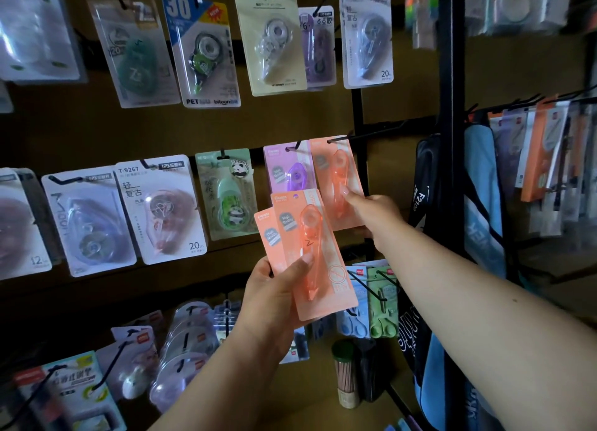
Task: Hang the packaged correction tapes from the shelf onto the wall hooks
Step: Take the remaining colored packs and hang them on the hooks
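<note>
left hand (274, 296) grips two glossy orange blister cards (310, 256). at two o'clock, right hand (371, 210) pinches a flat orange pack (332, 175) hanging on a thin black hook (337, 139).

We face a dim brown wall panel (323, 113) crossed by dark horizontal rails (97, 47) bearing black hooks. A black metal upright (450, 107) splits our view; right of it a second rack (549, 159) carries blurred packets, and a blue-and-black bag (481, 185) hangs beside the post. Light is low and warm.
</note>
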Demonstrator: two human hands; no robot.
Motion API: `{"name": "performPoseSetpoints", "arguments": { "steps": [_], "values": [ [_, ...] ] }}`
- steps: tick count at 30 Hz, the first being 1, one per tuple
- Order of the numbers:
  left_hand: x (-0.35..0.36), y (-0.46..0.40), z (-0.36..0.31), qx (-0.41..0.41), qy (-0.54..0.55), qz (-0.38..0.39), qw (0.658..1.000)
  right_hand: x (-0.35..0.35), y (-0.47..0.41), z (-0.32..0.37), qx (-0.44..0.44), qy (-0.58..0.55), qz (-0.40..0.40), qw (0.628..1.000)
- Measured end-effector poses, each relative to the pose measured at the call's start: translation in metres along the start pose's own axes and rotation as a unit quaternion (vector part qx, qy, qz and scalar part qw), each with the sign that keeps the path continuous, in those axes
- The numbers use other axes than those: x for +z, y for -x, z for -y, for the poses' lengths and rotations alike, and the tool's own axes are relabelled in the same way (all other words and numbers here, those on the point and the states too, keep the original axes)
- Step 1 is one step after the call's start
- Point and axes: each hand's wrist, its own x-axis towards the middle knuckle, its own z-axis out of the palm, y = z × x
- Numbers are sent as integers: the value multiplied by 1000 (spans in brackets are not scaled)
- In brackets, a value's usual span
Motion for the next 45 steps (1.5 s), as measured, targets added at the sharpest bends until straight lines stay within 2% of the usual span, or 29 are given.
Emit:
{"name": "performPoseSetpoints", "arguments": {
  "steps": [7, 9, 13, 16, 23, 31, 45],
  "values": [
    [1, 1, -1, -2, -3, -12, 1000, -13, 32, -18, -47, 43, -69, 996],
    [4, 3, -1, -2, -4, -9, 1000, -13, 56, -20, -45, 15, -28, 998],
    [12, 6, 0, 6, -8, 0, 1000, -8, 98, -20, -4, -38, 106, 994],
    [16, 9, 1, 9, -8, 5, 1000, -7, 103, -22, -34, -40, 125, 991],
    [12, 6, 3, 24, -11, -16, 1000, -13, 92, -19, -53, -90, 75, 992],
    [7, 2, 7, 32, -17, -39, 999, -32, 67, 20, -124, -123, 20, 984],
    [10, 1, 13, 18, -18, -30, 999, -31, 53, 37, -116, -61, 43, 990]
  ]
}}
